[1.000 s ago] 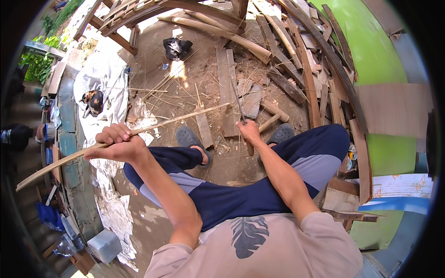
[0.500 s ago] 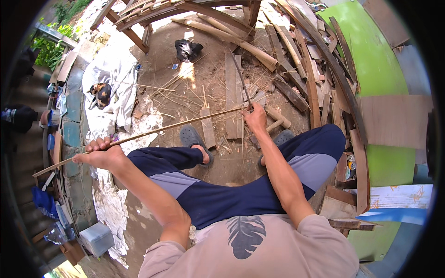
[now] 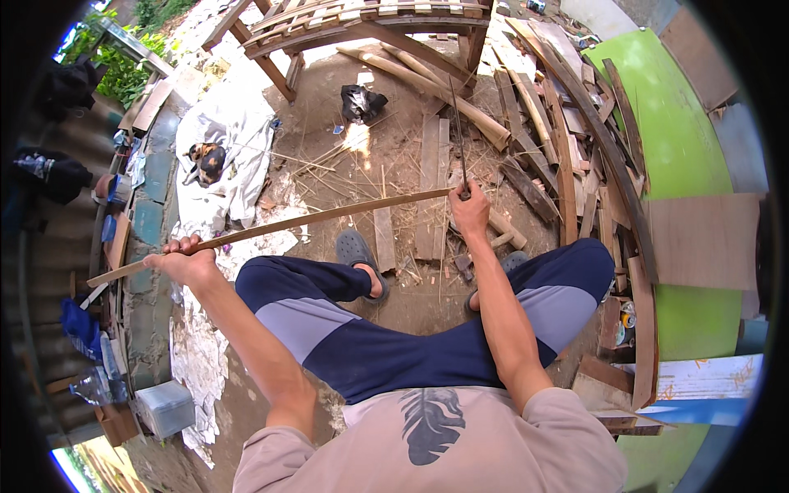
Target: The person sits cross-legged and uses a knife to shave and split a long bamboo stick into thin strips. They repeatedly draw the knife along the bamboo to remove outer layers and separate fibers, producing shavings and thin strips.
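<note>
A long, thin bamboo strip [image 3: 320, 215] slants across in front of my knees, its left end lower. My left hand [image 3: 187, 260] is closed around it near that end, fingers over the top and a short length sticking out beyond. At the strip's right end, my right hand [image 3: 470, 212] is closed around a long, thin, dark blade-like piece [image 3: 459, 135] that points away from me. The strip meets this piece at my right fingers. Those fingers hide the join, so I cannot tell whether they also grip the strip.
A slatted wooden bench [image 3: 362, 26] stands at the far side. Scrap wood [image 3: 567, 156] is heaped on the right beside a green panel [image 3: 682, 123]. A patchy-coated animal [image 3: 207, 163] lies on white cloth [image 3: 234, 135]. A black plastic bag [image 3: 362, 103] and thin splinters lie on the ground.
The strip now shows more of its flat face and bows slightly upward. The dark piece stands straighter away from me. Both hands keep their hold while the whole view has shifted.
</note>
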`<state>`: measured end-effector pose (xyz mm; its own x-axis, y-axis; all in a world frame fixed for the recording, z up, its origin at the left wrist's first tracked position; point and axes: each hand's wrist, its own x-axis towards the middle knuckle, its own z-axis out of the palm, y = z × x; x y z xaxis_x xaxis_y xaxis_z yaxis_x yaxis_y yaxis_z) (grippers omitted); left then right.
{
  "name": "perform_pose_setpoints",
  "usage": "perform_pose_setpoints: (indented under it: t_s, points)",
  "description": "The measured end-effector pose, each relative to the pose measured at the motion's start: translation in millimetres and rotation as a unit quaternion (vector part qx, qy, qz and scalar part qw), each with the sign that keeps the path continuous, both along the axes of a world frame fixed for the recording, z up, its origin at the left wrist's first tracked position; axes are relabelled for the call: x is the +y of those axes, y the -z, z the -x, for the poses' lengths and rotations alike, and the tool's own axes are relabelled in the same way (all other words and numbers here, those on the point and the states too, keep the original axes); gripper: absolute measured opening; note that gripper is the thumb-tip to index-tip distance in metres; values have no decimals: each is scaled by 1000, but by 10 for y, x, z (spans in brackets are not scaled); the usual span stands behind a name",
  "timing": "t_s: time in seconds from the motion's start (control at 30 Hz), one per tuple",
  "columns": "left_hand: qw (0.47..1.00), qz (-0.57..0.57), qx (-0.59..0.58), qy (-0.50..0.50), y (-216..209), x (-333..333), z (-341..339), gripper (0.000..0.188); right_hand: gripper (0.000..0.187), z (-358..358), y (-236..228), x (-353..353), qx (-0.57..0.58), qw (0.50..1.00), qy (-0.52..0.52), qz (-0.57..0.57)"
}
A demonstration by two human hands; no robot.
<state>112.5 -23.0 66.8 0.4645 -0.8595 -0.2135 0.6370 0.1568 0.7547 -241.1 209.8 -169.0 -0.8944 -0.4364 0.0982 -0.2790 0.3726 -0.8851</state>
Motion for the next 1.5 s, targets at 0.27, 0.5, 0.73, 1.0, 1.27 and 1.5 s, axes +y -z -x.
perform_pose_setpoints:
  t_s: [0.27, 0.5, 0.73, 1.0, 1.27, 1.5]
  points:
    - [1000, -21, -12, 19, 93, -531, -813, 68, 19, 605, 381, 387, 13, 975, 183, -122]
    - [999, -28, -10, -34, 53, -571, -879, 66, 23, 694, 397, 591, -121, 967, 191, -120]
    - [998, -41, -43, 22, 262, -558, -293, 59, 22, 65, -343, 121, -212, 963, -146, 81]
    - [994, -60, -34, 83, 443, -720, 225, 60, 22, -233, -249, -31, -44, 947, -288, -135]
    - [964, 35, 30, 263, 892, -922, 183, 59, 27, -159, -209, 55, -215, 931, -290, -51]
    - [978, 80, -16, 194, 897, -950, 326, 45, 29, -227, -265, 45, -388, 890, -239, 32]
